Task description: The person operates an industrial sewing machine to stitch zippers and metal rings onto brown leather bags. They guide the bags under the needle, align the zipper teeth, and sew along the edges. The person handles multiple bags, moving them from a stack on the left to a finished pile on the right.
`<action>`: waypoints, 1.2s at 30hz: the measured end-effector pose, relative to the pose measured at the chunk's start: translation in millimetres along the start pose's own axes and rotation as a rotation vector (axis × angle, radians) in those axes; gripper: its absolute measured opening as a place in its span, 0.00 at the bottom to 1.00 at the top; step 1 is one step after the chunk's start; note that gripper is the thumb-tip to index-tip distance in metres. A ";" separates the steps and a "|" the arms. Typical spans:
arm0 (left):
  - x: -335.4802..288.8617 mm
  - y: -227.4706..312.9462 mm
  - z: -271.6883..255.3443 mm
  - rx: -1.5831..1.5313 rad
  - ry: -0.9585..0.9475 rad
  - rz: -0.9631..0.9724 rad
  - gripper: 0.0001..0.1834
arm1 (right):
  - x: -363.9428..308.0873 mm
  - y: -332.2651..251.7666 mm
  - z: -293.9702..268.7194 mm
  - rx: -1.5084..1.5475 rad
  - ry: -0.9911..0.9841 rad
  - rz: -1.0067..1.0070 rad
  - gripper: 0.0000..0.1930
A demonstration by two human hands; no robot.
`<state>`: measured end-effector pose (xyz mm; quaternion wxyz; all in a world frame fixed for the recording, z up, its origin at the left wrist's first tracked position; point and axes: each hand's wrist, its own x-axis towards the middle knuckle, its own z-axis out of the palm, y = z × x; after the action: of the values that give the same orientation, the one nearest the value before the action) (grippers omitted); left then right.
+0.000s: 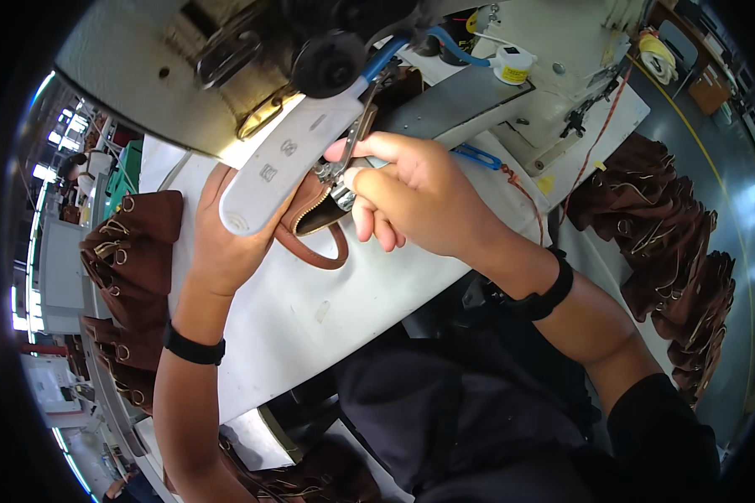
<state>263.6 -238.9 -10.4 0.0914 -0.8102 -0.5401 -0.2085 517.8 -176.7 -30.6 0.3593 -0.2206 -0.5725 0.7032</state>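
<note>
A brown leather bag (308, 199) with a brass zipper along its open mouth sits under the head of a sewing machine (134, 75). Its looped handle (341, 250) hangs toward me. My left hand (231, 247) grips the bag's left side, its fingers partly hidden behind the machine's pale grey cover (285, 159). With thumb and index finger, my right hand (415, 189) pinches a slim metal bar (355, 144) beside the presser foot. Its other fingers curl loosely next to the bag's opening. The needle area is mostly blocked by the cover and my fingers.
More brown bags are heaped at the left (143, 251) and right (646, 218) of the white tabletop (310, 352). Behind my right hand lie blue-handled snips (476, 155) with an orange cord. A small white bottle (512, 64) stands on the machine bed.
</note>
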 end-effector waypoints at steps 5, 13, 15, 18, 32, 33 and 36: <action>3.0 22.1 -17.5 0.378 0.090 0.355 0.19 | 9.4 4.7 1.8 0.150 0.034 0.003 0.14; -15.1 77.0 -31.3 0.558 0.064 0.311 0.20 | 8.7 10.1 6.8 0.174 0.068 -0.048 0.14; -13.1 87.2 -28.2 0.538 0.070 0.301 0.21 | 10.3 11.2 6.3 0.157 0.074 -0.039 0.13; -8.6 105.6 -25.9 0.526 -0.051 0.196 0.21 | 10.0 11.7 8.7 0.103 0.099 -0.033 0.11; -14.1 36.3 -58.7 0.624 -0.093 0.106 0.23 | -29.7 40.3 10.1 -0.044 0.050 -0.094 0.17; -12.6 37.8 -64.1 0.625 -0.091 0.124 0.21 | -29.0 38.1 13.7 -0.028 0.036 -0.098 0.16; -10.6 47.4 -83.1 0.618 -0.128 0.104 0.15 | -29.4 34.0 18.1 0.035 0.009 -0.098 0.14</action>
<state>283.5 -297.8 63.1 0.3095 -0.7821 -0.5404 0.0216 515.1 -213.6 -61.9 0.3996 -0.1890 -0.5688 0.6936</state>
